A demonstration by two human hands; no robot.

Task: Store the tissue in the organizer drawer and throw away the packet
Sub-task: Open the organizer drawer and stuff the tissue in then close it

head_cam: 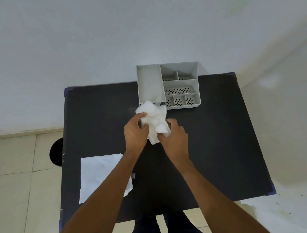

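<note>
A crumpled white tissue [154, 119] is held above the black table [216, 148], gripped from both sides. My left hand [135, 135] pinches its left edge and my right hand [174, 136] holds its lower right part. Just beyond the tissue stands the grey organizer [168, 86], with a long left compartment [150, 83] and several small perforated sections on the right. A flat white sheet, perhaps the packet [100, 176], lies on the table's near left part, partly under my left forearm.
A dark round bin [56, 152] stands on the tiled floor at the table's left edge. A white wall rises behind the table. My legs show below the near table edge.
</note>
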